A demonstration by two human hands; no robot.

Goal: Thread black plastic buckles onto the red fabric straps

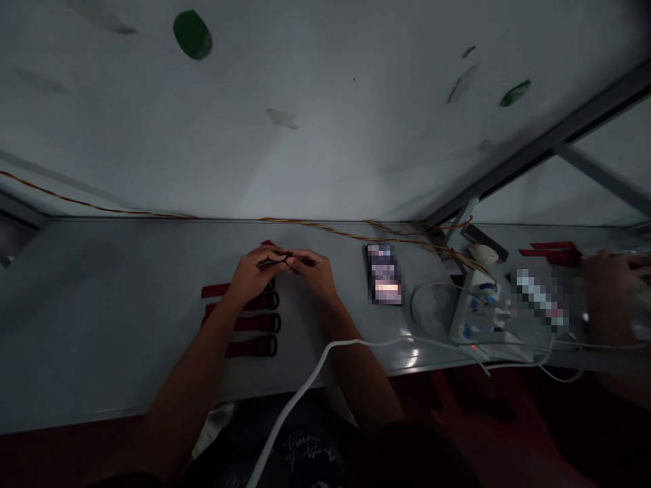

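Note:
My left hand [258, 272] and my right hand [312, 272] meet fingertip to fingertip above the grey table, both closed in a pinch. Between them is a small dark part, thin and mostly hidden by the fingers. A red strap end [267, 242] shows just behind my left hand and seems to belong to the held piece. Under and beside my left forearm lie several red straps in a row, each with a dark ring at its right end; the lowest strap [249, 348] and the one above it [254, 322] show best.
Right of my hands lies a phone [385, 274] with its screen lit. Farther right are a white power strip [470, 308] with plugs and a co-worker's hand [610, 285] near more red straps [552, 252]. A white cable [305, 390] crosses over my right forearm. Twisted wires run along the back wall.

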